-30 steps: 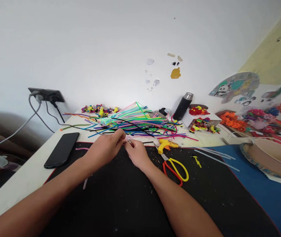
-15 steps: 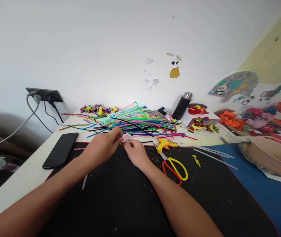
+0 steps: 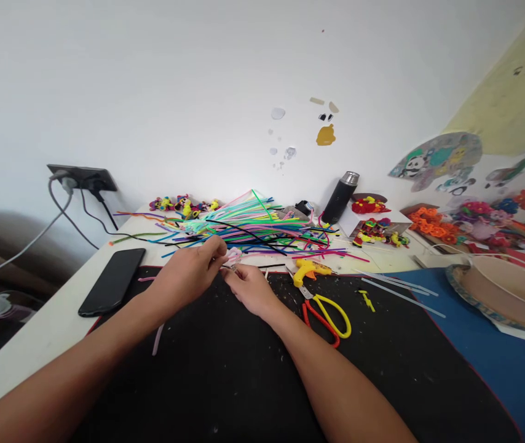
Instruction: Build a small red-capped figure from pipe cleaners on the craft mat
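My left hand (image 3: 195, 271) and my right hand (image 3: 249, 288) meet above the far part of the black mat (image 3: 207, 381). Both are closed, fingertips pinched on a small pale pink pipe cleaner piece (image 3: 233, 255) that looks coiled or bent. Its lower part is hidden by my fingers. Pink pipe cleaner lengths (image 3: 158, 339) lie under and beside my left forearm. Beyond my hands spreads a heap of coloured pipe cleaners (image 3: 253, 221). Right of my right hand rest scissors (image 3: 324, 317) with red and yellow handles, their blades partly under a yellow glue gun (image 3: 311, 269).
A black phone (image 3: 112, 282) lies at the left. Clear glue sticks (image 3: 403, 292) and a small yellow piece (image 3: 366, 300) are at the right. A black flask (image 3: 340, 198) leans by the wall near small figures (image 3: 375, 229). Farther right stands a round basket (image 3: 506, 292).
My right hand has shifted slightly left and down, its fingers turning around the pink piece. My left hand stays nearly in place.
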Demonstrator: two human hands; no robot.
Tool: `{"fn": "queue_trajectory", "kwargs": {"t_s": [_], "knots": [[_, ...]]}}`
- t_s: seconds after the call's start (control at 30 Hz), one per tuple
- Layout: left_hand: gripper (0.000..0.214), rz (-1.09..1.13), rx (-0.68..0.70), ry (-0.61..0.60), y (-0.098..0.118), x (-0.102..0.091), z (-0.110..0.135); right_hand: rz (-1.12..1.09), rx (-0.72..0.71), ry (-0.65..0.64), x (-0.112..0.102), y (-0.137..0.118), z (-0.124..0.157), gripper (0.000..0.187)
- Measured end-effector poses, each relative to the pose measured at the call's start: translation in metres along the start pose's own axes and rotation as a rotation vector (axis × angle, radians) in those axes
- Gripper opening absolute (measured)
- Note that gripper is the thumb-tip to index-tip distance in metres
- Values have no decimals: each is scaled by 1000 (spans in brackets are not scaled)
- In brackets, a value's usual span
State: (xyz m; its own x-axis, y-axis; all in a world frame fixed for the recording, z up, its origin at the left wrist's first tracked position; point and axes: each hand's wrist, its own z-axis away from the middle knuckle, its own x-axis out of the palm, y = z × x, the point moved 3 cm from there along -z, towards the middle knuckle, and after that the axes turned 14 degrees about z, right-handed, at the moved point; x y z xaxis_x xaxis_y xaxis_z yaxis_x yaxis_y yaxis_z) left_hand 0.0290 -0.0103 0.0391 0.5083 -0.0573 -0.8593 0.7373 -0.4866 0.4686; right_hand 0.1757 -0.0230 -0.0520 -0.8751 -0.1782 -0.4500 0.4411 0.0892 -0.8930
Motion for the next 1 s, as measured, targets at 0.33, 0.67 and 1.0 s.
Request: {"fn": "queue_trajectory", "kwargs": {"t_s": [0.33, 0.67, 1.0], "knots": [[8, 3, 0, 4, -1, 1, -1, -23, 4, -10, 2, 1, 1, 52], [7, -24, 18, -3, -1, 3, 0, 104, 32, 117, -5, -2, -1, 49], [9, -51, 35, -24, 3, 2, 2, 150, 37, 156, -12, -8, 0, 46]]}}
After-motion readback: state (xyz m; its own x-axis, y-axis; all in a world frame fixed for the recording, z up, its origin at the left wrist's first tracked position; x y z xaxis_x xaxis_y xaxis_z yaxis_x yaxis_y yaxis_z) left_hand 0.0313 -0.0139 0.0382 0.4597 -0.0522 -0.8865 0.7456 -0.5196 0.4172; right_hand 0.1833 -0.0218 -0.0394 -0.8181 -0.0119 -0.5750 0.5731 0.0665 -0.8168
